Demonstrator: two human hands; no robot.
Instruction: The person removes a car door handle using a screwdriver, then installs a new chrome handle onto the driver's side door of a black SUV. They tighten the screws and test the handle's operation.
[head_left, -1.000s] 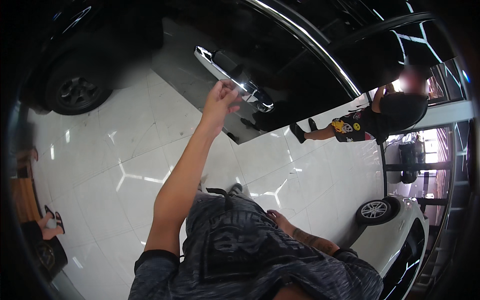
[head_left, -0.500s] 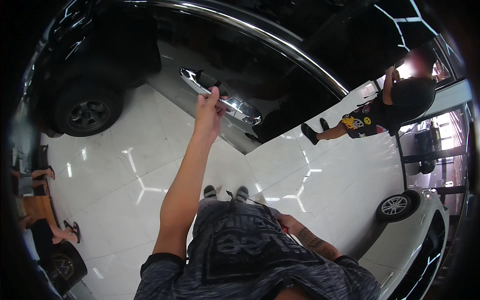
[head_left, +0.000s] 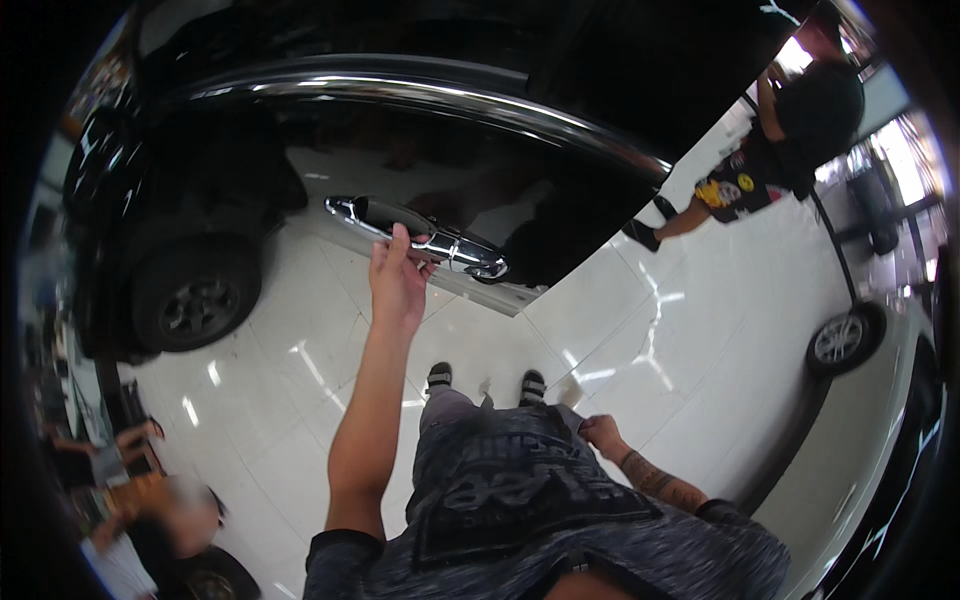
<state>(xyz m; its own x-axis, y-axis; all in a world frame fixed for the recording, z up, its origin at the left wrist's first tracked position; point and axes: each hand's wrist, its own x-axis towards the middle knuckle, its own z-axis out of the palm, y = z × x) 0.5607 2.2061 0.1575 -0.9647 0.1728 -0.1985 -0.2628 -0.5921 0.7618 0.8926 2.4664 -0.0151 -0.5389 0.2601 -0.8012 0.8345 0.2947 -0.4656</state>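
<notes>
Left hand (head_left: 398, 290), by my head view: fingers drawn together in a grip on the chrome door handle (head_left: 440, 245). One digit lies over the bar's outer face; others curl at its edge, and some tips are hidden behind the metal, so I can't count them. Contact is toward the handle's left half; the right end is uncovered. The handle slants across my frame, left end higher, fixed on a black door (head_left: 570, 200).

Right hand (head_left: 600, 433) hangs low by the clothing at the right hip, well apart from the handle. Fingers bent inward; I can't tell whether they pinch anything. Dark tattoo marks on that forearm.

Farther out: a bright chrome strip (head_left: 560, 128) bows over the handle along the door. A dark wheel (head_left: 200, 305) to the left, near the left hand but not touched. Below the door, two sandals (head_left: 533, 388) on pale glossy tile (head_left: 610, 330), lamp reflections in it.

Edges: a co-worker (head_left: 820, 100) in a dark top and patterned shorts, upper right; a pale car (head_left: 840, 450) lower right; another person (head_left: 150, 540), blurred, lower left.
</notes>
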